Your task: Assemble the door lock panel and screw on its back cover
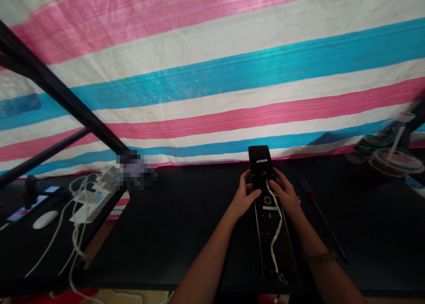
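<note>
A long black panel (265,233) with rounded corners lies lengthwise in front of me on the dark table, its upper end partly raised toward the back. Small labels and round fittings show on its face. A white wrapped cable (278,226) runs down its middle to the near end. My left hand (245,195) grips the panel's left edge, thumb on the face. From the right edge, my right hand (286,192) holds it too, with the thumb at the cable's upper end. Beside my right forearm rests a long thin screwdriver (322,213) with a dark handle.
A lidded plastic cup (395,162) with a straw and a green bottle (370,142) stand at the far right. On the left are a white power strip (94,202) with tangled cords, a white mouse (45,220) and a phone (33,204). A striped tarp (212,91) hangs behind.
</note>
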`<state>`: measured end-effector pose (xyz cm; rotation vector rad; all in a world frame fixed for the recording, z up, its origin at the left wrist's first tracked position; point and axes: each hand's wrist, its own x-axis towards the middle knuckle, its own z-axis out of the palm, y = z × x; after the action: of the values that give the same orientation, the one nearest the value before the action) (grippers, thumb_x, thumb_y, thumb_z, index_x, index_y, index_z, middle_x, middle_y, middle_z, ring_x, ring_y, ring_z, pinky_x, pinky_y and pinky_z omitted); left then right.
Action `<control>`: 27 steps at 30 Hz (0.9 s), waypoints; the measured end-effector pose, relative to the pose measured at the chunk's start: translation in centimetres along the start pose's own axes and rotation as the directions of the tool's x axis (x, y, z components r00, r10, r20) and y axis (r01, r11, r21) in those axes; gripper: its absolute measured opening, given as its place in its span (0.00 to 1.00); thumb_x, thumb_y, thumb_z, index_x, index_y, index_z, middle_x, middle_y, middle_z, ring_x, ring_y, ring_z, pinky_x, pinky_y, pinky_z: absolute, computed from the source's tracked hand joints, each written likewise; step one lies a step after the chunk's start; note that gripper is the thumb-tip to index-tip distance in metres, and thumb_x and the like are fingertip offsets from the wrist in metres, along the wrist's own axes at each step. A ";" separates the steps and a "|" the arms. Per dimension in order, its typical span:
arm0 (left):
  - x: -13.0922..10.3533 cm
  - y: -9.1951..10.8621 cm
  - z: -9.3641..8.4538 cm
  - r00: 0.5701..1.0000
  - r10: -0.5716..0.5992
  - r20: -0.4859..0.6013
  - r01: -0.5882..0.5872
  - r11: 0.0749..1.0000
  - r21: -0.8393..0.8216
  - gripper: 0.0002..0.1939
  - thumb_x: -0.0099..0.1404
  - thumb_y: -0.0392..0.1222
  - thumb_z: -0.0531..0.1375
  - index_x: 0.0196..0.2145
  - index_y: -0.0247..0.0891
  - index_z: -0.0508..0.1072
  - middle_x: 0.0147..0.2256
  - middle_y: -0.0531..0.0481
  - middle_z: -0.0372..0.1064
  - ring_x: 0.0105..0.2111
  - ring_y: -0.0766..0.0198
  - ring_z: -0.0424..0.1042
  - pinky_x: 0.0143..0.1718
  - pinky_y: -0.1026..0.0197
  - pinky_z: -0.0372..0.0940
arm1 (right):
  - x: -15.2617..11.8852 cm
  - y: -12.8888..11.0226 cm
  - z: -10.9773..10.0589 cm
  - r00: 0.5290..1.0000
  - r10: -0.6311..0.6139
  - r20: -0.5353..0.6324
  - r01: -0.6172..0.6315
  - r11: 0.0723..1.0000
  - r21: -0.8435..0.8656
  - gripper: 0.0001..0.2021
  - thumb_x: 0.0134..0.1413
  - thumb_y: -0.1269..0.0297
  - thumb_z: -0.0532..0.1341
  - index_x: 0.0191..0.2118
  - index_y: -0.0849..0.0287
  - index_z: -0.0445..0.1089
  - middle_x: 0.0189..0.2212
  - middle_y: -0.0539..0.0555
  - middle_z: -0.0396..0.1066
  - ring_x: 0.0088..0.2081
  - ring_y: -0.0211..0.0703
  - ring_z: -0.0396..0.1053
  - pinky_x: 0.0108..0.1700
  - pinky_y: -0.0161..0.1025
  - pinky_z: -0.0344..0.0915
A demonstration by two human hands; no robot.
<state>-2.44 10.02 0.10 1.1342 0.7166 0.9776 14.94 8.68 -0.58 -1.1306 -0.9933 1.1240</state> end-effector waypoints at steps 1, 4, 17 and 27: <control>0.0 0.0 0.0 1.000 0.000 0.003 0.000 1.000 0.000 0.46 0.59 0.51 0.70 0.66 0.45 0.49 0.43 0.47 0.77 0.41 0.54 0.79 0.46 0.50 0.70 | 0.0 0.0 0.0 1.000 0.003 0.003 -0.003 1.000 0.002 0.35 0.52 0.46 0.68 0.63 0.53 0.64 0.40 0.55 0.80 0.35 0.48 0.76 0.35 0.42 0.71; -0.1 0.1 0.1 1.000 -0.001 0.009 0.001 1.000 -0.004 0.45 0.60 0.50 0.70 0.66 0.45 0.49 0.43 0.46 0.77 0.41 0.54 0.79 0.47 0.49 0.71 | 0.0 -0.1 -0.1 1.000 0.009 0.004 -0.009 1.000 0.006 0.36 0.52 0.45 0.68 0.63 0.53 0.64 0.40 0.55 0.80 0.35 0.49 0.76 0.37 0.43 0.71; -0.1 0.0 0.4 0.999 0.030 -0.017 -0.029 0.997 0.074 0.44 0.60 0.50 0.69 0.67 0.44 0.52 0.41 0.47 0.77 0.37 0.57 0.78 0.42 0.52 0.71 | 0.0 -0.2 0.1 0.999 0.025 -0.021 -0.024 1.000 0.012 0.37 0.49 0.45 0.69 0.62 0.54 0.65 0.40 0.56 0.80 0.37 0.51 0.78 0.38 0.45 0.73; -0.4 7.9 -12.2 0.391 0.571 -0.722 0.037 0.774 0.633 0.15 0.72 0.47 0.54 0.47 0.34 0.73 0.37 0.47 0.72 0.32 0.63 0.73 0.38 0.58 0.70 | -0.1 -0.5 0.2 0.999 0.026 -0.026 -0.027 1.000 -0.006 0.38 0.48 0.42 0.69 0.63 0.53 0.66 0.42 0.57 0.80 0.40 0.55 0.78 0.41 0.49 0.74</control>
<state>-15.32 15.47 4.15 1.2022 1.8582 1.8121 14.81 8.54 -0.03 -1.1639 -0.9649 1.1251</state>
